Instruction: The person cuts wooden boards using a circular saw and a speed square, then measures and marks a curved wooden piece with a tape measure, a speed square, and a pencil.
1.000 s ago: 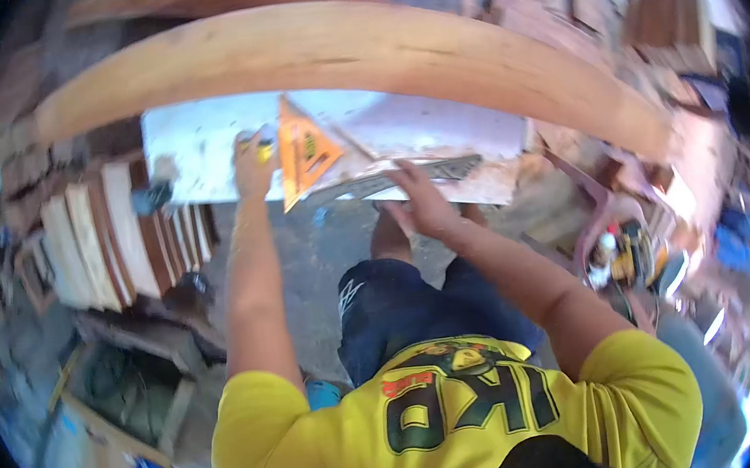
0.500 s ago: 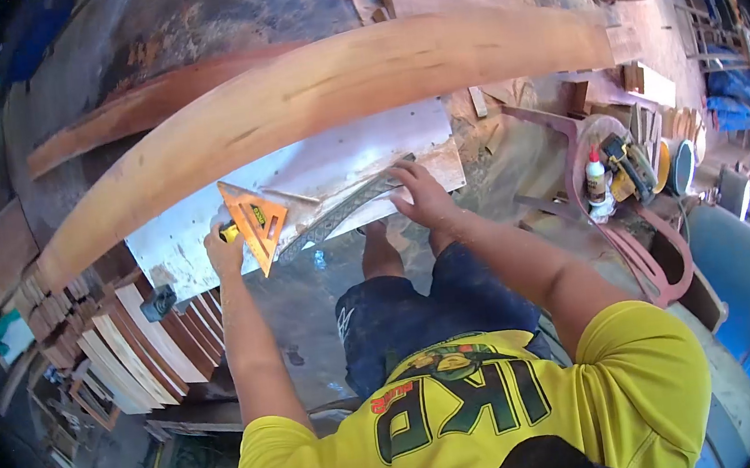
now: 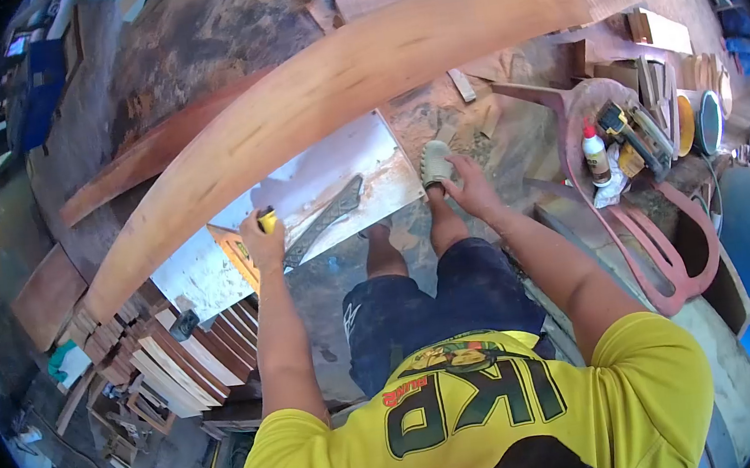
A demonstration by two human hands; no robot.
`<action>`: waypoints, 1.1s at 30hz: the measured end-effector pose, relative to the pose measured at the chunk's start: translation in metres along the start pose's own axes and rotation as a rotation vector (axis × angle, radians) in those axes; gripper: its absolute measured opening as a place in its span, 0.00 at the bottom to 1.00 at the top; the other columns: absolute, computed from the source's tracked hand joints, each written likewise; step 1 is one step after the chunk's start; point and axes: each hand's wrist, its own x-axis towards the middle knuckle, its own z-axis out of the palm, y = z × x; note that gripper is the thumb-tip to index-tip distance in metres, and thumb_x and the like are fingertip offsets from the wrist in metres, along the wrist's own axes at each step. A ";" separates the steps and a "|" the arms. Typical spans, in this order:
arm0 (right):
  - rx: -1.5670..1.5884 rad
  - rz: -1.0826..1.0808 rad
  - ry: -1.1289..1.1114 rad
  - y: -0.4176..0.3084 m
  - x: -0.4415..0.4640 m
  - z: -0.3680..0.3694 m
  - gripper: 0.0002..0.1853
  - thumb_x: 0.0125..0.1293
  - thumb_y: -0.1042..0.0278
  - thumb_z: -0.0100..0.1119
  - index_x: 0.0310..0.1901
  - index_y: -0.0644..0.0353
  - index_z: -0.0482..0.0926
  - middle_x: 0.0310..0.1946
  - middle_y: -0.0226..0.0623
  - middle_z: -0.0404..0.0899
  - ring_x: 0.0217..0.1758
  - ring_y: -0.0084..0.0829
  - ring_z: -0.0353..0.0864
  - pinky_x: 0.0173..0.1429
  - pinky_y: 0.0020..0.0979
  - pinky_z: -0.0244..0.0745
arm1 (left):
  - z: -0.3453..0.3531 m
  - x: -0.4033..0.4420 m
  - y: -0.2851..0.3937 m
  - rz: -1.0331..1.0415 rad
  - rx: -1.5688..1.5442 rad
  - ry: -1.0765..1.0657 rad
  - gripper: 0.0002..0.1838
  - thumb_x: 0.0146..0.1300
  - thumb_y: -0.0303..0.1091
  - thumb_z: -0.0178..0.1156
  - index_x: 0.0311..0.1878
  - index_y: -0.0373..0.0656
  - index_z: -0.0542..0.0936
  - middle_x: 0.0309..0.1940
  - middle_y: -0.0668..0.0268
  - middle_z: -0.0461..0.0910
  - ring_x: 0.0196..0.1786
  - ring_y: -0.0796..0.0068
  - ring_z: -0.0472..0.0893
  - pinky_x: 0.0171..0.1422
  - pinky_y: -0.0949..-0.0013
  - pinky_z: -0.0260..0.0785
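Note:
My left hand [image 3: 264,242] is closed around a yellow and black tape measure [image 3: 266,219] above the white board [image 3: 366,148]. Partly behind that hand and forearm lies an orange triangular square [image 3: 233,253]. A dark grey curved piece [image 3: 326,220] rests on the board, just right of my left hand. My right hand [image 3: 473,189] is off the board's right end with its fingers apart and nothing in them, close to my shoe [image 3: 435,163]. A long curved wooden beam [image 3: 324,93] spans the far side of the board.
Stacked wooden slats [image 3: 192,358] stand at the left. On the right are a pinkish curved frame [image 3: 572,149], a glue bottle [image 3: 595,156] and a yellow and black power tool [image 3: 630,136]. Wood offcuts [image 3: 462,85] lie on the floor beyond the board.
My right hand has let go of the dark curved piece and moved right, off the board. My left hand, still on the tape measure, now covers part of the orange square. The view has turned.

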 end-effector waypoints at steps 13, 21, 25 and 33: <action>0.264 0.323 -0.033 0.049 -0.032 -0.046 0.18 0.63 0.62 0.61 0.51 0.62 0.77 0.37 0.43 0.82 0.41 0.38 0.82 0.48 0.35 0.76 | 0.018 0.012 0.223 0.189 -0.378 -0.259 0.12 0.57 0.33 0.61 0.43 0.38 0.80 0.40 0.57 0.79 0.46 0.62 0.77 0.55 0.61 0.69; 0.116 0.364 -0.159 0.072 -0.045 -0.018 0.19 0.64 0.56 0.59 0.51 0.60 0.78 0.38 0.45 0.82 0.42 0.40 0.82 0.49 0.37 0.76 | -0.125 -0.045 0.458 0.697 -2.031 -1.170 0.18 0.61 0.50 0.64 0.29 0.43 0.83 0.29 0.65 0.81 0.29 0.70 0.77 0.39 0.64 0.65; 0.218 0.364 -0.170 0.104 -0.055 0.005 0.20 0.64 0.53 0.59 0.50 0.60 0.79 0.40 0.45 0.82 0.44 0.41 0.82 0.50 0.38 0.75 | -0.124 -0.055 0.468 0.716 -2.177 -1.299 0.11 0.59 0.42 0.67 0.28 0.44 0.82 0.27 0.67 0.80 0.28 0.71 0.75 0.38 0.64 0.64; 0.125 0.455 -0.087 0.101 -0.066 -0.005 0.17 0.63 0.56 0.60 0.49 0.58 0.79 0.39 0.43 0.83 0.43 0.37 0.82 0.49 0.35 0.76 | -0.098 -0.111 0.458 0.687 -2.173 -1.601 0.08 0.53 0.34 0.67 0.29 0.45 0.77 0.30 0.65 0.78 0.34 0.62 0.74 0.47 0.60 0.64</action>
